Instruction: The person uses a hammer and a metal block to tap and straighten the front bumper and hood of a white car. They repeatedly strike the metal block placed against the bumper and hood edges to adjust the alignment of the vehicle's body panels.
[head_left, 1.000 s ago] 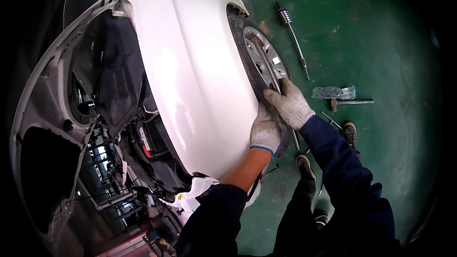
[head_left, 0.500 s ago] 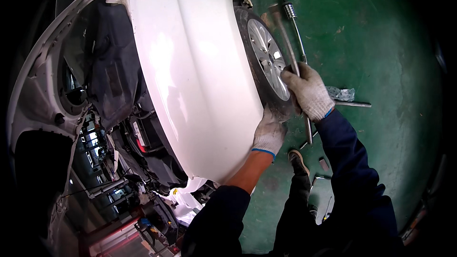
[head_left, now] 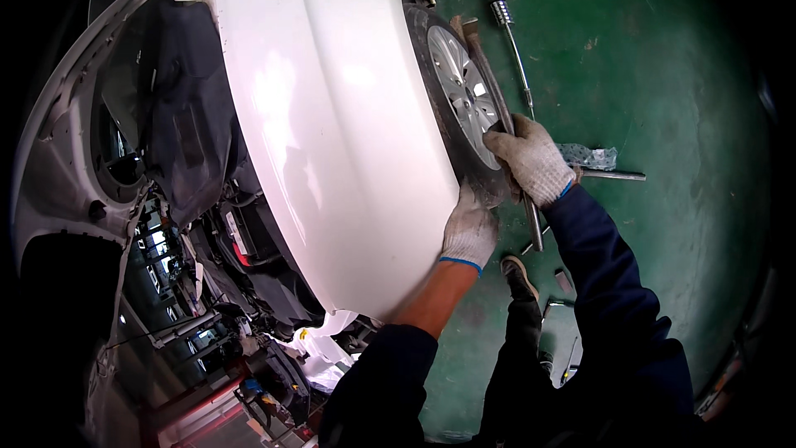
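Observation:
My right hand [head_left: 531,158], in a knitted work glove, is closed round a long steel bar tool [head_left: 487,75] with a broad rusty head. The tool lies along the outer side of the wheel [head_left: 466,93], its head by the top of the tyre. Lower down, my gloved left hand [head_left: 471,231] is at the edge of the white fender [head_left: 332,133], beside the tyre; its fingertips are hidden, so I cannot tell what they grip.
The car's opened front [head_left: 199,124] fills the left side. On the green floor are a slide hammer [head_left: 512,46], a clear plastic packet [head_left: 589,158], a metal-handled tool [head_left: 613,175] and smaller tools [head_left: 562,280]. My shoe [head_left: 518,278] shows below the fender.
The bar, earlier across the wheel, swung right away from it, and its head has since come slightly back toward the tyre. My right hand moved right. The view shifted slightly.

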`<move>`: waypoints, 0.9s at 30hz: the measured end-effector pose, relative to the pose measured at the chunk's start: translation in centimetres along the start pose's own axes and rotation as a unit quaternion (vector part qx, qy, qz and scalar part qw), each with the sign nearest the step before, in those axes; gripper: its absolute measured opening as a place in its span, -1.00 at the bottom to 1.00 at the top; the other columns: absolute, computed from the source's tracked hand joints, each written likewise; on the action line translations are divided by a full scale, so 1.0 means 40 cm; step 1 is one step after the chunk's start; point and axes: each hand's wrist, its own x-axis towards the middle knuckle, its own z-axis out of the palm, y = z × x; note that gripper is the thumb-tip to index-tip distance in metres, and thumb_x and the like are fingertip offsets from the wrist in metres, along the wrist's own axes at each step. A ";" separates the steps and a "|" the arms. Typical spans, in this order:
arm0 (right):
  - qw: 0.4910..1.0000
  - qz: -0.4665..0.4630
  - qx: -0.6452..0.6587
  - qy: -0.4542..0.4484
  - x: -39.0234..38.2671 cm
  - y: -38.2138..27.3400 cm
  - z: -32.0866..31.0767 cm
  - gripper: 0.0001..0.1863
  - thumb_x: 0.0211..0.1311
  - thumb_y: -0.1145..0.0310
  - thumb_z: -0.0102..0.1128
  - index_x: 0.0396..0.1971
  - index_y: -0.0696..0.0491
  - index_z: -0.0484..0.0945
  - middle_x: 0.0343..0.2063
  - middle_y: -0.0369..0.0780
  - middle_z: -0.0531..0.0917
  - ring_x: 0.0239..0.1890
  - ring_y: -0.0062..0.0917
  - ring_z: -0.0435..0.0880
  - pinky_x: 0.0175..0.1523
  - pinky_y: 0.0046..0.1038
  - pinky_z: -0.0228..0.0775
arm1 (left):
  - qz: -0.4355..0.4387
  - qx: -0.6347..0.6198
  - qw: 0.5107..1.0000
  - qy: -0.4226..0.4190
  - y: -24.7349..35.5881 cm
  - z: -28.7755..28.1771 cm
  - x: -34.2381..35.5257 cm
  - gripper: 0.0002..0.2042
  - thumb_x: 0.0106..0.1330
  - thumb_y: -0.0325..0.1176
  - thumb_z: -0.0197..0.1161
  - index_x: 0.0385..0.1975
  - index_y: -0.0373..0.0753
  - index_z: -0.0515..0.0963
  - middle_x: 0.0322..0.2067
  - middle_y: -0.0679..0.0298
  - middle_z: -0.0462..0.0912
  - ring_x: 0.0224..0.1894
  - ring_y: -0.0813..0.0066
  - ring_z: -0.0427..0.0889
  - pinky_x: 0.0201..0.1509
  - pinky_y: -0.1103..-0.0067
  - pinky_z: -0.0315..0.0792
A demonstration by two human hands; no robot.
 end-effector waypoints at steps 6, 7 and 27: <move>0.981 -0.049 0.125 0.141 0.012 0.008 0.053 -0.71 0.30 0.27 0.23 -0.22 0.22 0.50 -0.59 -0.25 0.54 -0.74 -0.52 0.49 -0.64 -0.35 0.34 | 0.124 0.365 0.903 -0.190 0.005 -0.022 0.016 -0.55 0.47 -0.13 0.01 0.25 -0.19 0.49 0.23 0.10 0.59 0.32 0.05 0.47 0.58 0.19 0.01; 0.989 -0.021 0.096 0.114 -0.016 -0.004 0.088 -0.67 0.31 0.26 0.22 -0.15 0.25 0.52 -0.57 -0.21 0.56 -0.72 -0.49 0.53 -0.62 -0.35 0.36 | 0.200 0.662 0.694 -0.202 0.013 0.014 0.016 -0.54 0.52 -0.08 -0.05 0.27 -0.19 0.46 0.21 0.11 0.59 0.31 0.06 0.48 0.53 0.19 0.12; 0.954 0.158 0.149 0.205 -0.211 0.368 -0.308 -0.76 0.28 0.28 0.25 -0.27 0.14 0.49 -0.64 -0.30 0.45 -0.78 -0.53 0.42 -0.77 -0.45 0.30 | -0.127 0.237 0.963 0.004 -0.247 -0.189 0.118 -0.48 0.44 -0.17 -0.03 0.33 -0.28 0.44 0.39 0.10 0.36 0.51 0.08 0.13 0.62 0.06 -0.18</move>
